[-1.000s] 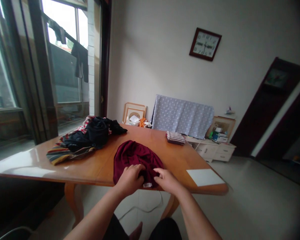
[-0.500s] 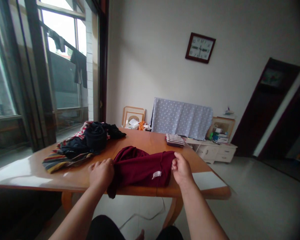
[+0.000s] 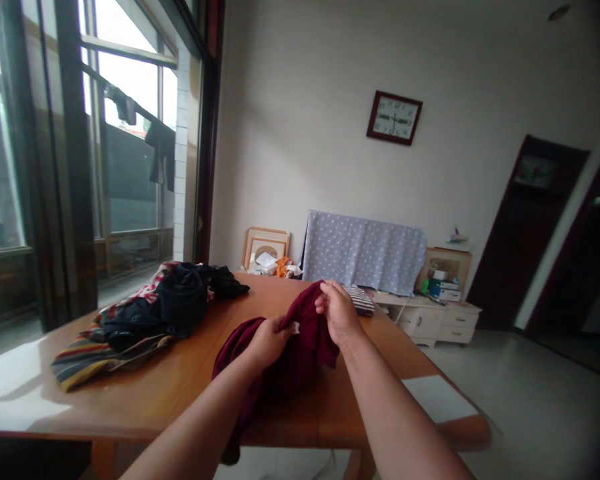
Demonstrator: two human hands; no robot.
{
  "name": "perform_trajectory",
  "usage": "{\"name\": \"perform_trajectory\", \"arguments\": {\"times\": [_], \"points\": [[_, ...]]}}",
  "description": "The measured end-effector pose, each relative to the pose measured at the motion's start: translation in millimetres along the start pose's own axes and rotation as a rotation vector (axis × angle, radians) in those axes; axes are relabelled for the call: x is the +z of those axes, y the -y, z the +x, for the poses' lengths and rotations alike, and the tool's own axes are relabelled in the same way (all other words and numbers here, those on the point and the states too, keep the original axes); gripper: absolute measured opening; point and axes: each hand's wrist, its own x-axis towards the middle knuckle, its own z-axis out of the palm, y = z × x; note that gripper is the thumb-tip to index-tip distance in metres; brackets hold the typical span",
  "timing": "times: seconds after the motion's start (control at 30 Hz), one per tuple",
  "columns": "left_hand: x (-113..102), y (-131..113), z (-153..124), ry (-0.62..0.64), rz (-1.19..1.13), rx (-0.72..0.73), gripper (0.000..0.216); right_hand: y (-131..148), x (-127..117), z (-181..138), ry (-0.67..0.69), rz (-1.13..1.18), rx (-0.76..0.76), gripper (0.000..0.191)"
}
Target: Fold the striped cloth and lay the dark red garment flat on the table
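Note:
A dark red garment [image 3: 300, 353] with a small white label hangs from both my hands above the wooden table [image 3: 170, 393]. My left hand [image 3: 267, 340] pinches its edge by the label. My right hand [image 3: 336, 310] grips the cloth a little higher and to the right. The lower part of the garment drapes over the table's near edge.
A pile of dark and striped clothes [image 3: 145, 313] lies on the table's left half. A folded striped item [image 3: 361, 299] sits at the far side and a white sheet [image 3: 437, 399] at the near right corner. Behind stand a covered object [image 3: 364, 250], a low white cabinet [image 3: 435, 320] and windows on the left.
The red garment lay on the table under both hands. I gripped it, spread it along the near edge, then lifted it with my hands brought closer together.

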Motion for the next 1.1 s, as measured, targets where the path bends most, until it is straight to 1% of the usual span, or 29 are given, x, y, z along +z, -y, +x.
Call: {"name": "perform_trajectory", "arguments": {"times": [0.07,0.13,0.2,0.23,0.3,0.33,0.37,0.4,0.43,0.47,0.5,0.53,0.57,0.63,0.7,0.77,0.83,0.9,1.0,1.1], "points": [[-2.6,-1.2,41.1,-0.117,-0.038,0.016,0.014,4.0,3.3,17.5,0.001,-0.027,-0.034,0.023],[-7.3,-4.8,76.5,-0.213,-0.064,0.057,0.017,3.7,2.5,33.3,-0.013,-0.061,-0.071,0.025],[-7.8,-6.9,97.1,-0.251,-0.090,0.080,0.022,-3.3,-2.1,45.9,-0.048,-0.083,-0.101,0.028],[-5.4,-6.0,100.5,-0.246,-0.098,0.084,0.024,-9.8,-5.6,50.5,-0.067,-0.085,-0.105,0.030],[3.8,1.7,94.7,-0.153,-0.134,0.048,0.027,-28.9,-13.7,55.9,-0.095,-0.082,-0.092,0.031],[9.4,8.2,87.4,-0.066,-0.165,0.011,0.032,-40.9,-17.8,56.7,-0.098,-0.081,-0.074,0.031],[14.7,16.3,78.9,0.095,-0.252,-0.080,0.038,-54.1,-21.6,56.4,-0.092,-0.082,-0.049,0.030],[19.2,25.4,70.6,0.220,-0.319,-0.164,0.041,-67.9,-24.9,55.2,-0.075,-0.087,-0.019,0.029],[22.3,35.1,63.4,0.315,-0.350,-0.234,0.043,-81.5,-27.6,53.6,-0.052,-0.090,0.014,0.029],[24.0,45.0,58.2,0.358,-0.376,-0.285,0.043,-94.6,-29.7,51.7,-0.027,-0.089,0.045,0.031],[24.1,54.9,55.5,0.358,-0.407,-0.329,0.041,-106.4,-31.6,49.9,-0.001,-0.083,0.070,0.033],[22.9,64.3,55.2,0.325,-0.439,-0.365,0.038,-116.6,-33.2,48.4,0.019,-0.069,0.094,0.037],[20.7,73.1,57.0,0.264,-0.480,-0.399,0.035,-125.1,-35.1,47.5,0.029,-0.053,0.112,0.041],[14.3,87.7,64.4,0.123,-0.573,-0.472,0.028,-136.5,-39.8,47.4,0.003,-0.031,0.126,0.046],[7.7,96.8,73.0,0.017,-0.660,-0.549,0.024,-141.3,-46.4,49.0,-0.064,-0.064,0.107,0.044],[2.7,99.7,79.4,-0.049,-0.725,-0.615,0.022,-141.8,-53.5,50.7,-0.121,-0.138,0.074,0.037],[0.3,98.0,82.7,-0.089,-0.758,-0.649,0.021,-140.4,-58.4,50.4,-0.138,-0.201,0.060,0.033],[0.0,94.7,83.1,-0.111,-0.762,-0.649,0.021,-138.8,-59.1,47.0,-0.115,-0.239,0.067,0.030],[1.9,91.9,80.9,-0.126,-0.755,-0.606,0.020,-137.1,-52.5,37.1,-0.011,-0.304,0.044,0.026],[4.6,91.6,78.3,-0.133,-0.778,-0.574,0.018,-135.8,-43.1,26.3,0.099,-0.421,-0.048,0.019]]}}
